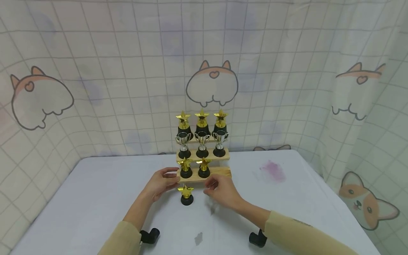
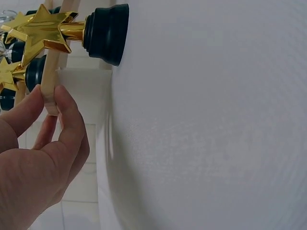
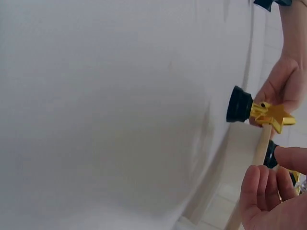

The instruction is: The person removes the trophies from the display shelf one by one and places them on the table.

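Note:
A tiered wooden stand (image 1: 224,171) carries small trophies. My left hand (image 1: 163,183) pinches the left end of its lowest board (image 2: 49,88) between thumb and fingers. My right hand (image 1: 223,191) is at the right part of that board's front edge, fingers loosely bent and nothing visible between them; contact with the board is unclear. Two gold star trophies, one left (image 1: 186,169) and one right (image 1: 204,169), stand on the lowest board. Another gold star trophy (image 1: 186,198) stands upright on the table before the stand, between my hands.
Three silver cups (image 1: 202,143) line the middle tier and three gold star trophies (image 1: 202,124) the top one. A white cloth covers the table (image 1: 105,198). Behind hangs a checked curtain (image 1: 127,88) with dog drawings. Black devices (image 1: 149,236) sit at both wrists.

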A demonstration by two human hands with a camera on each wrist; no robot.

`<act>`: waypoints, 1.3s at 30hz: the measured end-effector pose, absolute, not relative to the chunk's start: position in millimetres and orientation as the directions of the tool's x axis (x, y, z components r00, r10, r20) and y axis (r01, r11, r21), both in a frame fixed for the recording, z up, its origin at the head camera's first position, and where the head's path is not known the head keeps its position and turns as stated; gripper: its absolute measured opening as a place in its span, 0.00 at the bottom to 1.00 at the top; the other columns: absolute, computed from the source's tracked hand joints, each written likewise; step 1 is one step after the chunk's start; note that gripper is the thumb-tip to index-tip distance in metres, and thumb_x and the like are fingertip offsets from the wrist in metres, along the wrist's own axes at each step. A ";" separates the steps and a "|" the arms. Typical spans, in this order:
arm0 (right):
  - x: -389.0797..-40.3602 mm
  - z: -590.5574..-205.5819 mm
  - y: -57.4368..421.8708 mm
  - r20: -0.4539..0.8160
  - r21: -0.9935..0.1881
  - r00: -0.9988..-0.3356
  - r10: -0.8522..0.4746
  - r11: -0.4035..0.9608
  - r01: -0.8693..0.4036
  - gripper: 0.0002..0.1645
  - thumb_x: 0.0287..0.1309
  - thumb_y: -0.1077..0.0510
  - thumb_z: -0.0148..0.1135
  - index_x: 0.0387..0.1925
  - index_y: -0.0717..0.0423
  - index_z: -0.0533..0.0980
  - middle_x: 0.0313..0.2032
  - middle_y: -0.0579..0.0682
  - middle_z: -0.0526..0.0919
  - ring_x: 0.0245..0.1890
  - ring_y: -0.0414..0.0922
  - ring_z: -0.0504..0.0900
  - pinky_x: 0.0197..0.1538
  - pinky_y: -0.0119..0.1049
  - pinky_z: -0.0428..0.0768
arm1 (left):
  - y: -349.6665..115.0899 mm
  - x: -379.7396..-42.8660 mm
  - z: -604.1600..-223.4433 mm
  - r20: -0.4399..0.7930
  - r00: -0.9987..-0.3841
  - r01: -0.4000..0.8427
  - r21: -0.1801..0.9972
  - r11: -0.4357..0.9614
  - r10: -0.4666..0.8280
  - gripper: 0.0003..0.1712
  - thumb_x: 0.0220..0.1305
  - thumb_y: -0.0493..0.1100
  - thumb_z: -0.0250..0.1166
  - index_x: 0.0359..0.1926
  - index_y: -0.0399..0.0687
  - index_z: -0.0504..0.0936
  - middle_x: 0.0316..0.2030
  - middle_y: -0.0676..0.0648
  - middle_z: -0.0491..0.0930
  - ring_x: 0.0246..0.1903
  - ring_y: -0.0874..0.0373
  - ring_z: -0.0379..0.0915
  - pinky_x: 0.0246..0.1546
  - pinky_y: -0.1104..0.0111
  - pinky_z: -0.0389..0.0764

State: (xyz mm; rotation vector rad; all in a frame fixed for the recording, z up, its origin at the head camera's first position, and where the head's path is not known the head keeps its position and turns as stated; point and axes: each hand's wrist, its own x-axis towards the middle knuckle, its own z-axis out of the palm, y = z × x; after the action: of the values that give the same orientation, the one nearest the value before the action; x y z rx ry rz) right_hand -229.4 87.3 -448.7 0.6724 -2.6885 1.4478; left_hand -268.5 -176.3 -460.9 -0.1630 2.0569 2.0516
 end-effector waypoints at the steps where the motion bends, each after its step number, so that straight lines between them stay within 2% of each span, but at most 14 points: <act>1: -230.3 -448.4 88.7 0.227 -0.790 -0.907 -0.354 0.478 -0.385 0.09 0.58 0.66 0.73 0.40 0.60 0.82 0.35 0.45 0.83 0.36 0.41 0.81 0.40 0.32 0.82 | -176.0 -268.1 -460.8 -0.241 -0.967 -0.241 0.970 0.013 0.084 0.29 0.68 0.28 0.66 0.69 0.34 0.71 0.57 0.33 0.73 0.52 0.43 0.79 0.51 0.58 0.83; 9: -236.0 -440.0 97.4 0.223 -0.820 -0.942 -0.253 0.473 -0.321 0.10 0.57 0.66 0.73 0.40 0.60 0.81 0.35 0.45 0.83 0.36 0.41 0.82 0.42 0.35 0.82 | -174.8 -267.7 -461.9 -0.241 -0.967 -0.240 0.970 0.021 0.087 0.29 0.68 0.29 0.66 0.69 0.35 0.71 0.57 0.32 0.73 0.51 0.44 0.79 0.51 0.58 0.83; 20: -247.0 -433.9 101.3 0.281 -0.853 -0.945 -0.164 0.409 -0.325 0.23 0.53 0.69 0.74 0.51 0.64 0.77 0.43 0.56 0.83 0.41 0.47 0.83 0.47 0.39 0.83 | -174.6 -271.6 -464.8 -0.247 -0.966 -0.247 0.969 0.015 0.081 0.29 0.68 0.28 0.66 0.68 0.35 0.73 0.56 0.33 0.74 0.49 0.46 0.80 0.50 0.59 0.84; 30: -258.3 -437.6 97.3 0.274 -0.864 -0.945 -0.177 0.385 -0.323 0.23 0.56 0.67 0.75 0.53 0.64 0.79 0.47 0.56 0.84 0.47 0.49 0.83 0.53 0.42 0.83 | -175.8 -269.4 -463.8 -0.251 -0.964 -0.251 0.968 0.011 0.087 0.29 0.68 0.28 0.65 0.69 0.34 0.71 0.57 0.32 0.73 0.51 0.44 0.79 0.52 0.58 0.83; 35: -266.3 -442.8 89.5 0.257 -0.875 -0.950 -0.178 0.375 -0.307 0.23 0.56 0.66 0.75 0.53 0.64 0.78 0.47 0.55 0.83 0.49 0.50 0.83 0.53 0.39 0.83 | -176.5 -268.9 -462.3 -0.253 -0.963 -0.253 0.967 0.014 0.089 0.29 0.68 0.28 0.66 0.69 0.34 0.71 0.56 0.33 0.73 0.50 0.44 0.79 0.52 0.58 0.83; 39: -269.9 -446.4 83.4 0.255 -0.867 -0.952 -0.171 0.395 -0.303 0.23 0.56 0.65 0.75 0.53 0.64 0.78 0.47 0.55 0.84 0.49 0.50 0.83 0.52 0.40 0.83 | -177.1 -269.5 -460.9 -0.249 -0.964 -0.249 0.968 0.015 0.094 0.29 0.68 0.28 0.66 0.69 0.34 0.71 0.56 0.33 0.72 0.50 0.44 0.79 0.53 0.57 0.83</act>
State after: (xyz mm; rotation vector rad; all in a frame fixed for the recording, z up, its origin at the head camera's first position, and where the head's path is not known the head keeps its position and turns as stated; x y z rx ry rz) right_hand -269.9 83.4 -446.4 0.4301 -2.5178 1.6055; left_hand -269.5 -177.1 -460.9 -0.1609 2.0478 2.0415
